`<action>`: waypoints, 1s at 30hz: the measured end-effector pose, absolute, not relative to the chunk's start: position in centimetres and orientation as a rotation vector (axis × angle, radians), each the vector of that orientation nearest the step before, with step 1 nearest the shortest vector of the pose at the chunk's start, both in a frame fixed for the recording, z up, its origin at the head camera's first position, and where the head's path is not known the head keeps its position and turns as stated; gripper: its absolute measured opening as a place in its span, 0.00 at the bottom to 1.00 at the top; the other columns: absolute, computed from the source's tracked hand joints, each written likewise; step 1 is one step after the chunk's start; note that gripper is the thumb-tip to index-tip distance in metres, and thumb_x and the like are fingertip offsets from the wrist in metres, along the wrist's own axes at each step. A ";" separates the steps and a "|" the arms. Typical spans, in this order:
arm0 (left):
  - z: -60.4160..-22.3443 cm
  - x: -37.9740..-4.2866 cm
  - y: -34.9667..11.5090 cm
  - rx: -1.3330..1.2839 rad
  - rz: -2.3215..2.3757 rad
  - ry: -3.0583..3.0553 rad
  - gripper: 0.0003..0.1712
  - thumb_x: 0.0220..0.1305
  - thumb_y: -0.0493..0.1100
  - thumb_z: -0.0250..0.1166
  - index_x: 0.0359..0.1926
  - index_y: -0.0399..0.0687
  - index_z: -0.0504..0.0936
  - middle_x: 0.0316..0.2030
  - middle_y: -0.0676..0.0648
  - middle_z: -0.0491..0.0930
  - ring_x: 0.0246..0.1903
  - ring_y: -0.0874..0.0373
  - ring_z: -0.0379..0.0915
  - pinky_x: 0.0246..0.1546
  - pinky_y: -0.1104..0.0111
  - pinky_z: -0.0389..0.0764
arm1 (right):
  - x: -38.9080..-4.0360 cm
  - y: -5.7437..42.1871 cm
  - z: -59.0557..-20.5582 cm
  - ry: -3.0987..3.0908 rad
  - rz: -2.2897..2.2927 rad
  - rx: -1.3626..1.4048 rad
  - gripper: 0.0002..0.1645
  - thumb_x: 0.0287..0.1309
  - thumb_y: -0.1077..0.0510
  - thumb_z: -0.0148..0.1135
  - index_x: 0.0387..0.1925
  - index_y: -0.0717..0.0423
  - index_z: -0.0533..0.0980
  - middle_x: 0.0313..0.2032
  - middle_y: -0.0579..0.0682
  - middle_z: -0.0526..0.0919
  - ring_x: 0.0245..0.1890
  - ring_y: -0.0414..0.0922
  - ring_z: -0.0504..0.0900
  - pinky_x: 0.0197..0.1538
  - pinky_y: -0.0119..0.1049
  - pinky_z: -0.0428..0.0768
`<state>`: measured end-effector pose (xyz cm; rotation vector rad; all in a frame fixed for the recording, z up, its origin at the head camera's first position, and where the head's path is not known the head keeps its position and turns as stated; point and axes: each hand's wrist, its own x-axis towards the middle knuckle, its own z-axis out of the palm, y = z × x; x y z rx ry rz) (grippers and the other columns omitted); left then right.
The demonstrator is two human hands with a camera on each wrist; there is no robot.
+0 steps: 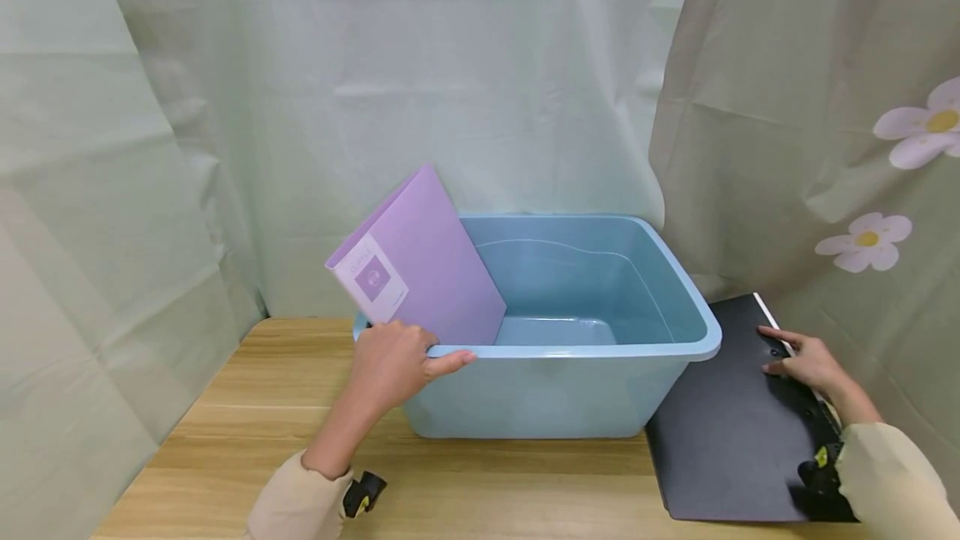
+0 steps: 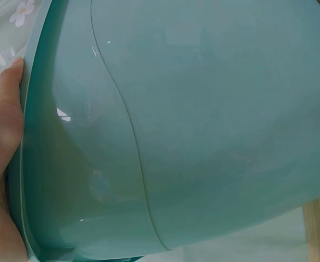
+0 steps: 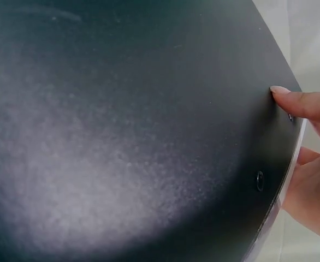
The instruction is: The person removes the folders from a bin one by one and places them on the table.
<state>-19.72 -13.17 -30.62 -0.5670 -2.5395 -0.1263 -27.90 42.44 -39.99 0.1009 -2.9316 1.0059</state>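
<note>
A light blue plastic tub (image 1: 555, 394) stands on the table, its open top facing up. My left hand (image 1: 393, 361) grips the near left corner of its rim, thumb stretched along the edge and fingers over the inside. The left wrist view shows that thumb (image 2: 10, 82) against the rim, beside the tub's smooth outer wall (image 2: 203, 109). A purple file folder (image 1: 442, 273) with a white label leans tilted inside the tub's left end. To the right, my right hand (image 1: 813, 365) pinches the riveted edge of a black file folder (image 1: 727, 432), thumb on its face and fingers behind.
The wooden table (image 1: 300, 365) ends at a slanting left edge. Pale curtains (image 1: 480, 90) hang close behind the tub, and a curtain with flowers (image 1: 862, 242) borders the right side. The black folder lies close beside the tub's right wall.
</note>
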 end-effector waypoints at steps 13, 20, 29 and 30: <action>-30.7 -19.8 -13.2 -0.569 -0.135 -2.524 0.39 0.49 0.81 0.33 0.07 0.54 0.51 0.09 0.58 0.42 0.11 0.65 0.37 0.12 0.74 0.41 | -28.2 41.8 -40.7 -2.934 1.084 0.061 0.44 0.40 0.66 0.67 0.59 0.74 0.58 0.54 0.86 0.52 0.55 0.77 0.52 0.53 0.64 0.58; -30.6 -19.8 -13.1 -0.568 -0.128 -2.539 0.38 0.50 0.77 0.48 0.07 0.54 0.51 0.09 0.58 0.42 0.11 0.65 0.38 0.12 0.74 0.41 | -28.2 41.6 -40.7 -2.939 1.092 0.058 0.43 0.41 0.65 0.67 0.59 0.76 0.58 0.55 0.85 0.51 0.55 0.77 0.52 0.53 0.64 0.57; -30.7 -19.8 -13.2 -0.573 -0.128 -2.524 0.38 0.50 0.80 0.39 0.07 0.54 0.50 0.09 0.58 0.42 0.11 0.65 0.37 0.13 0.74 0.41 | -28.2 41.7 -41.3 -2.922 1.084 0.087 0.42 0.41 0.65 0.67 0.57 0.77 0.59 0.54 0.84 0.52 0.54 0.77 0.54 0.52 0.63 0.59; -30.7 -19.8 -13.2 -0.572 -0.127 -2.522 0.38 0.50 0.80 0.39 0.07 0.54 0.50 0.09 0.58 0.42 0.11 0.65 0.37 0.13 0.74 0.41 | -28.2 41.8 -41.4 -2.921 1.072 0.090 0.42 0.41 0.65 0.67 0.57 0.78 0.59 0.54 0.85 0.53 0.54 0.76 0.54 0.52 0.63 0.59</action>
